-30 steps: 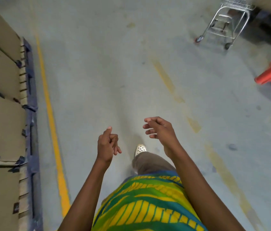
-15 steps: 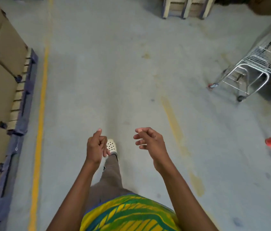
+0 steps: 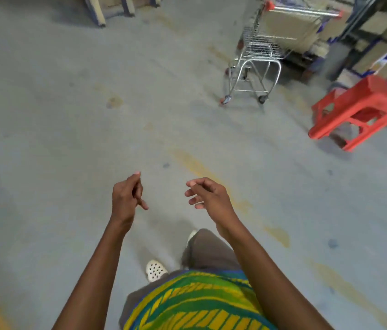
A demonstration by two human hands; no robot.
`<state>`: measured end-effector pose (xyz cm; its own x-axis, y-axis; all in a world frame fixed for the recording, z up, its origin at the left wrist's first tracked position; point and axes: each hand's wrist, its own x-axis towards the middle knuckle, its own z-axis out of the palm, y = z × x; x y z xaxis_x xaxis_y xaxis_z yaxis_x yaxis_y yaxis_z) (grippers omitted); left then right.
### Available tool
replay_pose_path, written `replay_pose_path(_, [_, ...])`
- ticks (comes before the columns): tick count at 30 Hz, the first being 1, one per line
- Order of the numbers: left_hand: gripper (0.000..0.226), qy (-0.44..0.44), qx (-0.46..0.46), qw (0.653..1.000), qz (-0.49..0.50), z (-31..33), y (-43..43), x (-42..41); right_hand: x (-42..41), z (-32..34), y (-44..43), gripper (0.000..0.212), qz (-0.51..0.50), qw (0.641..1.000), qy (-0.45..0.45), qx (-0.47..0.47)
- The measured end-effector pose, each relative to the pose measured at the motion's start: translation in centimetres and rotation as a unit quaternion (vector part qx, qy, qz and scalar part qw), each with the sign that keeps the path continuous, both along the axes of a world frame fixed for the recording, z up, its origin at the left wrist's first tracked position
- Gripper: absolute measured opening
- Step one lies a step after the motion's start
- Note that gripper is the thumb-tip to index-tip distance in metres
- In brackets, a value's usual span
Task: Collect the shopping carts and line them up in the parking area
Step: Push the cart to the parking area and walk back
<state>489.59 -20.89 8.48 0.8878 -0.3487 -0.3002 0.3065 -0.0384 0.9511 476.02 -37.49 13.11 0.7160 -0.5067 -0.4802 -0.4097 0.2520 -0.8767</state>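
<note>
A silver wire shopping cart (image 3: 262,52) with a red-ended handle stands on the concrete floor at the upper right, well ahead of both hands. My left hand (image 3: 127,197) is raised in front of me with loosely curled fingers and holds nothing. My right hand (image 3: 208,195) hovers beside it, fingers loosely bent, also empty. Neither hand touches the cart.
A red plastic stool (image 3: 360,110) lies tilted at the right, just past the cart. Shelving with cardboard boxes (image 3: 383,46) runs behind it. A wooden pallet (image 3: 116,5) sits at the top left. Faded yellow floor lines (image 3: 197,165) cross the grey floor.
I have walked forward and turned right: the cart has come nearer and more toward centre, the red stool is in full view, and the boxes at left are out of frame. Both hands stay empty.
</note>
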Motion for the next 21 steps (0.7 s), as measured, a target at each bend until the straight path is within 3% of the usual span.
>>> replay_pose_path(5, [0.055,0.015,0.02,0.999,-0.021,-1.5,-6.0,7.2,7.9,-1.9,-4.4,0.018,-0.055,0.998,0.01,0.029])
replay_pose_path(10, [0.053,0.025,0.044,0.998,-0.048,-2.6,-14.2,14.7,17.8,-3.3,-12.0,0.016,-0.038,0.998,-0.01,0.044])
replay_pose_path(21, [0.056,0.02,0.014,0.997,-0.067,-0.8,-32.5,30.7,33.7,-0.8,-31.5,0.019,-0.106,0.991,-0.049,0.064])
